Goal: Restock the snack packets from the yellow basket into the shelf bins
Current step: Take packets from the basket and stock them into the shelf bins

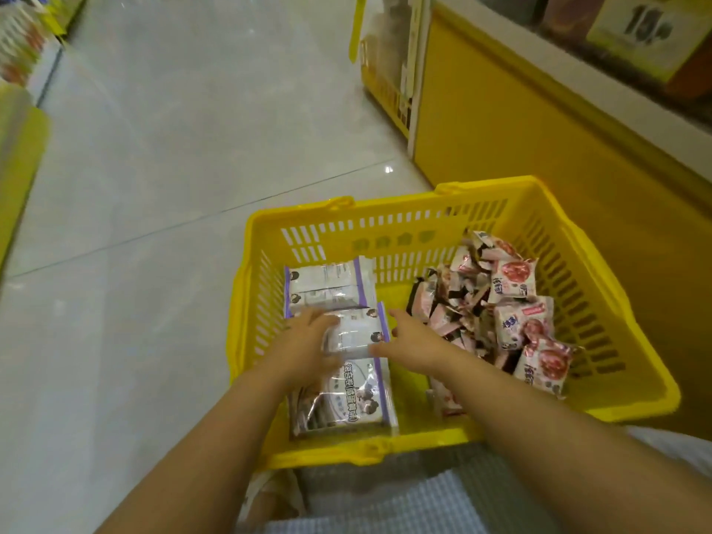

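Note:
A yellow basket (404, 221) stands on the floor in front of me. Its left side holds flat white packets with purple edges (327, 283); a heap of small pink and white snack packets (512, 302) fills the right side. Both my hands reach into the left side. My left hand (304, 337) grips the left edge of a white-and-purple packet (358, 333). On that packet's right edge lies my right hand (412, 341), thumb against it and fingers stretched forward. More such packets (346, 402) lie under my wrists.
A yellow shelf unit (539, 121) rises at the right, with a price sign (647, 28) above it. Another yellow shelf edge (19, 148) runs along the left. The pale tiled aisle floor (192, 148) stretches ahead. A second yellow basket (381, 71) stands farther back.

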The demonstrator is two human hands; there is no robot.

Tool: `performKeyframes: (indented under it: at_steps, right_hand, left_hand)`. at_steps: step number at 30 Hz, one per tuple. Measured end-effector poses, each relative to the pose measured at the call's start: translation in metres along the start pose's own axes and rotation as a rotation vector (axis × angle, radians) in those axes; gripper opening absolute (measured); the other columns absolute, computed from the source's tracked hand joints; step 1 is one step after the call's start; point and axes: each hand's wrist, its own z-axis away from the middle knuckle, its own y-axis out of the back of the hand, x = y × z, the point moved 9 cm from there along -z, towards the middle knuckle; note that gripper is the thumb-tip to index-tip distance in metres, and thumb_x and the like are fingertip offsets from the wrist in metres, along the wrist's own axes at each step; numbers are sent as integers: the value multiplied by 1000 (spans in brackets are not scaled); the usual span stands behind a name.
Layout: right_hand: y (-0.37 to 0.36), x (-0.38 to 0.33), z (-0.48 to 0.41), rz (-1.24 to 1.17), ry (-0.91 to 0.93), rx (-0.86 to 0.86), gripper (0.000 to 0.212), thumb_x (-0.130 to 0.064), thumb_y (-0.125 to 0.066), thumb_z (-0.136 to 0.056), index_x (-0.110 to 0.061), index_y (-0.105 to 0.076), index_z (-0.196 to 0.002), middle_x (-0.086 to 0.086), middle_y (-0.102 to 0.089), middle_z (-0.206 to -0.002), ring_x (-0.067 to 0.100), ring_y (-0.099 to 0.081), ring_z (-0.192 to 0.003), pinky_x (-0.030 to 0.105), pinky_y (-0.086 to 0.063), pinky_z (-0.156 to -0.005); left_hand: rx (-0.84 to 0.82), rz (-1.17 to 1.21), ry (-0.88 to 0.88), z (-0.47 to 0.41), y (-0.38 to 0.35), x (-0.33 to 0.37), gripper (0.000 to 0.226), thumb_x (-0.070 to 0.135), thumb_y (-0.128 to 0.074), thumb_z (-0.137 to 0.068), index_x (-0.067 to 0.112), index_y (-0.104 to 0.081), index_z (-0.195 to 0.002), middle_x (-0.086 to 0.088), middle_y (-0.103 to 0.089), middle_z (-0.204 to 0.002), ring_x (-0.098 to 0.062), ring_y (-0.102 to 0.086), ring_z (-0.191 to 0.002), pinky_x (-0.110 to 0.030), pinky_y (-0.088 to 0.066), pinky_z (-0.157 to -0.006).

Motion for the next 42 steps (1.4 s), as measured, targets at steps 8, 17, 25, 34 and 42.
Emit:
performKeyframes:
  at_steps: [8,17,25,34,42]
  right_hand:
    - [-2,4,-24,-273,-85,212,40,-21,-75,-80,-10,-58,-116,6,-65,-116,20,-62,-100,33,-52,-83]
    - [53,-82,12,-382,312,362,19,-14,-75,-78,-23,-64,-91,-8,-66,-91,4,-62,-78,14,-51,-64]
    - [32,-140,45,-153,666,153,32,-6,-75,-77,-27,-68,-101,-13,-61,-110,-9,-56,-100,7,-42,-84]
    - [-29,-20,4,222,102,-167,80,-28,-76,-80,-24,-31,-147,1,-40,-148,18,-45,-129,28,-42,-98]
    - [-38,-7,-5,388,-38,-163,71,-32,-85,-69,-14,-53,-130,1,-56,-129,19,-56,-113,29,-50,-90]
  left_hand:
    - [-66,48,15,-13,9,3,75,40,-74,-79,27,-38,-143,0,-39,-148,-21,-39,-132,-33,-37,-103]
    - [61,669,205,5,91,1,47,52,-29,-100,15,-51,-120,-12,-69,-88,-22,-69,-67,-34,-56,-65]
    - [120,1263,192,11,102,5,44,31,-58,-95,27,-44,-136,-7,-61,-125,-19,-68,-99,-34,-59,-69]
    - [397,969,58,9,124,-9,88,13,-55,-96,46,6,-148,5,-67,-120,-11,-72,-84,-34,-58,-69]
    - [373,1044,49,3,115,-12,65,9,-54,-97,28,-23,-150,0,-64,-124,-13,-69,-100,-28,-58,-70]
